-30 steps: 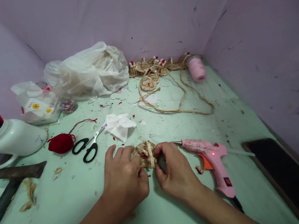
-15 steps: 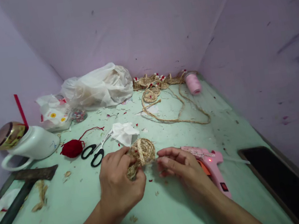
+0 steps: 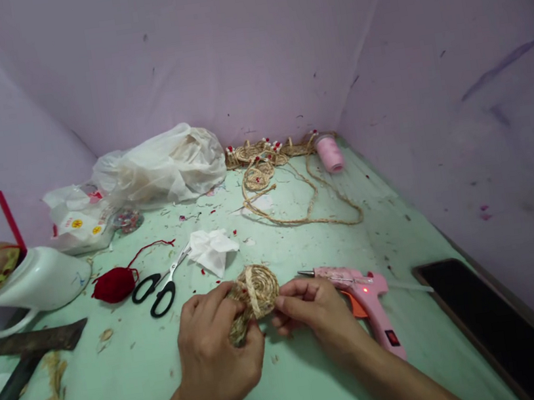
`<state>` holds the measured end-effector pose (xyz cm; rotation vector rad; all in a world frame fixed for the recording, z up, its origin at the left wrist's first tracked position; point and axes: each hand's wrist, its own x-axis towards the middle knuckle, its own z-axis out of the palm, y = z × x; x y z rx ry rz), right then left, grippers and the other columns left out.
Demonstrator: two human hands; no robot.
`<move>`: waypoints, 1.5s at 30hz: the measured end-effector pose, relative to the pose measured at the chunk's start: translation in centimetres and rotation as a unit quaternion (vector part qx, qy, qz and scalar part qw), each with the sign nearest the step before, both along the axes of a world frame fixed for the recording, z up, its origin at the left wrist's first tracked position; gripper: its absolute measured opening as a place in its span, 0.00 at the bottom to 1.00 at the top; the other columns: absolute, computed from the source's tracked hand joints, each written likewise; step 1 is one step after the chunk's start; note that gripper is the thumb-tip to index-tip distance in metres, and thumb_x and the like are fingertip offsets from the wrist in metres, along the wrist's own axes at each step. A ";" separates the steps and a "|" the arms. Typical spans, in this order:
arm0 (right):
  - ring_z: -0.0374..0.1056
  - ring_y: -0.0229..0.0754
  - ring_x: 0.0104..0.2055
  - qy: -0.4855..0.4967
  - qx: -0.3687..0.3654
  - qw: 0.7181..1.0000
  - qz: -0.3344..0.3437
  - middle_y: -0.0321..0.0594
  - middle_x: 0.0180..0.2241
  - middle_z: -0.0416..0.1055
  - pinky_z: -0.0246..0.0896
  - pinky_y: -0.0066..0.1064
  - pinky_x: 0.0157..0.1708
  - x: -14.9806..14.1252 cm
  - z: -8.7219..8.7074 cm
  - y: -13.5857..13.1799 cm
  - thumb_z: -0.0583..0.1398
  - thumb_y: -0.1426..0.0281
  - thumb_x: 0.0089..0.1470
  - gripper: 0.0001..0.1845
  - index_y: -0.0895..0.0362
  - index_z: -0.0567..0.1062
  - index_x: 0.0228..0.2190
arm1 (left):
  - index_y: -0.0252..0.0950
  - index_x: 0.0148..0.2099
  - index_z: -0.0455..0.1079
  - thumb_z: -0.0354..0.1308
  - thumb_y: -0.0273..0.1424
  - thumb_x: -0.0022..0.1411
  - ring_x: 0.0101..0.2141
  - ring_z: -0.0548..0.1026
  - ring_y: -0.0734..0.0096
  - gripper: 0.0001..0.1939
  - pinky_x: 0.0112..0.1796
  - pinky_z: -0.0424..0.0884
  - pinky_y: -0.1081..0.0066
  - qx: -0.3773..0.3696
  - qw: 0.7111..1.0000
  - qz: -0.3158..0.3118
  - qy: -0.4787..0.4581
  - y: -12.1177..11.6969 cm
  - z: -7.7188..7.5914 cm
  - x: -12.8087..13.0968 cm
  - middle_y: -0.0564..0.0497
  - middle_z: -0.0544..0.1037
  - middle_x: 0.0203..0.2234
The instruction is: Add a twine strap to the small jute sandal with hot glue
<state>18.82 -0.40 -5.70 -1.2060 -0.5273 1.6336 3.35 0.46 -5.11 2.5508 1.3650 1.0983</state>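
My left hand (image 3: 221, 349) grips a coiled rope piece (image 3: 262, 290), tan twine wound in a tight spiral with a pale strip across it. Fingers and thumb cover its left part. At the coil's right edge, the thumb and forefinger of my right hand (image 3: 309, 306) are pinched together, touching the rim; whether a thin strand lies between them is too small to tell. A pink glue gun (image 3: 358, 283) with a red light on lies just right of that hand, its nozzle pointing left.
Black-handled scissors (image 3: 163, 287), a white tissue (image 3: 212, 251) and red yarn (image 3: 114, 284) lie beyond my left hand. A hammer (image 3: 34, 345) and white mug (image 3: 52, 276) stand left, a phone (image 3: 488, 328) right. Rope (image 3: 319, 219), pink thread spool (image 3: 329, 153) and plastic bag (image 3: 167, 164) sit at the back.
My right hand has moved left, from just off the coil to its right edge, and its fingers have closed into a pinch. The view has shifted slightly right; the left hand keeps its grip.
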 end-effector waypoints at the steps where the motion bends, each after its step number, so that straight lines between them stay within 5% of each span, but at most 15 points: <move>1: 0.67 0.36 0.15 0.009 0.001 1.000 -0.009 0.37 0.14 0.72 0.65 0.26 0.17 -0.1 0.1 0.0 0.70 0.66 0.25 0.16 0.62 0.73 0.17 | 0.35 0.29 0.66 0.56 0.21 0.45 0.40 0.73 0.57 0.06 0.39 0.63 0.58 0.001 1.000 -0.004 -0.004 0.0 0.0 0.0 0.44 0.77 0.31; 6: 0.67 0.35 0.15 0.022 0.038 0.999 -0.016 0.37 0.14 0.72 0.66 0.28 0.19 0.1 0.2 -0.3 0.70 0.64 0.28 0.16 0.61 0.74 0.18 | 0.36 0.29 0.66 0.56 0.21 0.46 0.40 0.73 0.58 0.07 0.39 0.62 0.59 0.010 1.000 -0.013 -0.016 -0.1 0.0 0.0 0.47 0.77 0.31; 11: 0.70 0.39 0.23 0.017 0.086 0.996 0.013 0.41 0.23 0.75 0.67 0.33 0.27 0.4 -0.4 -0.3 0.67 0.61 0.38 0.17 0.60 0.75 0.28 | 0.36 0.27 0.65 0.58 0.26 0.46 0.36 0.73 0.61 0.04 0.37 0.64 0.62 -0.068 0.996 0.055 -0.016 0.2 -0.2 0.1 0.48 0.76 0.32; 15: 0.70 0.41 0.31 0.004 0.119 0.992 0.046 0.43 0.30 0.75 0.64 0.33 0.35 -0.1 -0.8 -0.1 0.68 0.66 0.37 0.17 0.59 0.75 0.32 | 0.37 0.30 0.66 0.58 0.32 0.50 0.34 0.73 0.62 0.05 0.36 0.65 0.62 -0.119 0.990 0.080 -0.005 0.2 -0.2 0.4 0.49 0.75 0.32; 20: 0.71 0.40 0.31 0.095 0.056 0.994 0.009 0.41 0.29 0.76 0.62 0.31 0.34 0.1 -0.9 0.3 0.66 0.69 0.40 0.15 0.59 0.73 0.33 | 0.38 0.36 0.65 0.52 0.37 0.56 0.29 0.72 0.67 0.09 0.31 0.68 0.67 -0.232 0.972 0.023 -0.028 -0.4 0.3 0.3 0.51 0.75 0.27; 25: 0.71 0.43 0.31 0.162 0.050 0.985 0.016 0.43 0.29 0.76 0.63 0.32 0.29 0.6 -0.5 0.2 0.62 0.63 0.46 0.14 0.59 0.72 0.34 | 0.37 0.34 0.64 0.53 0.33 0.55 0.25 0.71 0.71 0.05 0.28 0.69 0.71 -0.211 0.975 0.027 -0.061 -0.4 0.0 0.3 0.53 0.74 0.24; 32: 0.71 0.42 0.31 0.025 0.087 0.995 0.031 0.41 0.31 0.76 0.62 0.32 0.34 -0.2 -0.7 -0.3 0.67 0.69 0.37 0.17 0.57 0.75 0.34 | 0.36 0.30 0.64 0.53 0.27 0.54 0.22 0.69 0.75 0.00 0.25 0.68 0.74 -0.184 0.973 0.017 -0.138 0.0 0.3 -0.1 0.54 0.70 0.21; 34: 0.71 0.41 0.30 0.042 0.075 0.995 0.054 0.41 0.29 0.76 0.62 0.31 0.33 -0.4 -0.7 -0.3 0.67 0.69 0.38 0.16 0.58 0.76 0.34 | 0.35 0.37 0.65 0.53 0.25 0.52 0.26 0.70 0.73 0.07 0.26 0.69 0.74 -0.182 0.972 0.009 -0.147 0.4 0.7 -0.8 0.50 0.72 0.28; 38: 0.71 0.43 0.33 0.028 0.084 0.990 0.108 0.42 0.31 0.77 0.61 0.31 0.34 -0.5 -0.6 -0.3 0.66 0.69 0.40 0.14 0.58 0.77 0.34 | 0.36 0.50 0.63 0.54 0.22 0.50 0.45 0.67 0.64 0.22 0.38 0.70 0.69 -0.181 0.973 -0.116 -0.083 1.2 1.3 -2.3 0.43 0.68 0.46; 41: 0.71 0.45 0.35 -0.041 0.119 0.983 0.134 0.42 0.35 0.76 0.61 0.35 0.38 -0.5 -0.7 -0.5 0.63 0.70 0.42 0.14 0.57 0.77 0.36 | 0.37 0.52 0.63 0.53 0.22 0.51 0.44 0.68 0.64 0.23 0.44 0.66 0.63 -0.197 0.963 -0.179 -0.050 1.4 1.5 -2.8 0.45 0.72 0.42; 45: 0.69 0.48 0.41 -0.204 0.187 0.954 0.116 0.41 0.39 0.75 0.60 0.40 0.44 -0.5 -1.4 -1.0 0.60 0.72 0.46 0.17 0.54 0.75 0.40 | 0.35 0.49 0.66 0.53 0.25 0.51 0.39 0.71 0.65 0.21 0.42 0.67 0.63 -0.298 0.932 -0.152 -0.140 1.0 1.4 -2.4 0.45 0.74 0.38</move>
